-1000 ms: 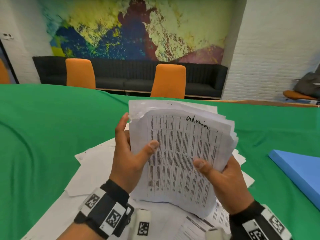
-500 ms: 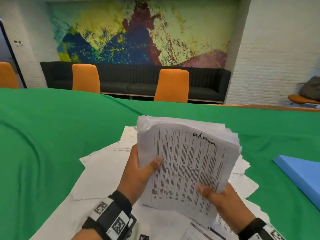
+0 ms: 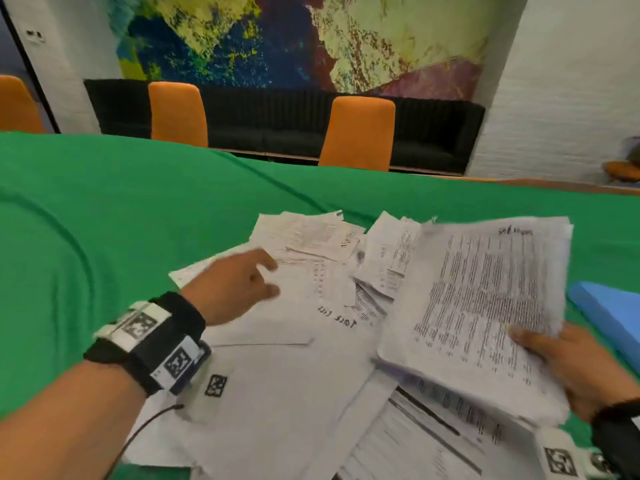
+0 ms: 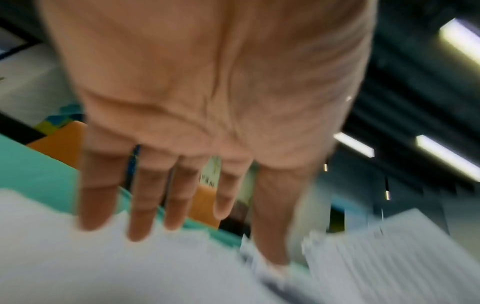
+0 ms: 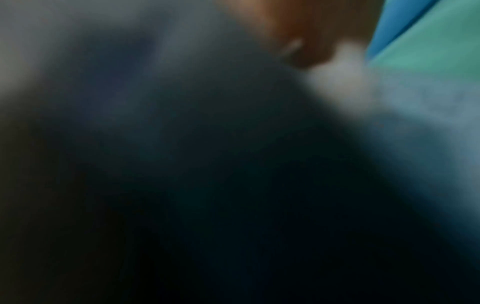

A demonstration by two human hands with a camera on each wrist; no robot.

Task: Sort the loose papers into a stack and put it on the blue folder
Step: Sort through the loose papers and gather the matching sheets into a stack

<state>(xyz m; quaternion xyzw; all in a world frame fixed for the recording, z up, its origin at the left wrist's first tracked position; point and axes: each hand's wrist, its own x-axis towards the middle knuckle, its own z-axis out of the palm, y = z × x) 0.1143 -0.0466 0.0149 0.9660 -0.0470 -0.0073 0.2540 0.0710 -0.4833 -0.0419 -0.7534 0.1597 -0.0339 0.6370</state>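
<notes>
My right hand [image 3: 568, 362] grips a thick stack of printed papers [image 3: 485, 299] by its near right corner, thumb on top, and holds it low over the pile. My left hand [image 3: 239, 285] hovers above the loose sheets [image 3: 298, 306] scattered on the green cloth, holding nothing. In the left wrist view its fingers [image 4: 140, 197] hang straight over white paper [image 4: 103, 267]. The blue folder [image 3: 613, 313] lies at the right edge, beside the stack. The right wrist view is dark and blurred, showing only a fingertip [image 5: 309, 41] and a strip of the folder [image 5: 397, 22].
A green cloth [image 3: 104, 254] covers the table. Orange chairs [image 3: 358, 133] and a black sofa [image 3: 433, 133] stand behind its far edge. More printed sheets [image 3: 415, 445] lie near me under the held stack.
The left hand let go of the stack and moved left over the loose sheets. The right hand alone now holds the stack, which swung right and down from upright to nearly flat.
</notes>
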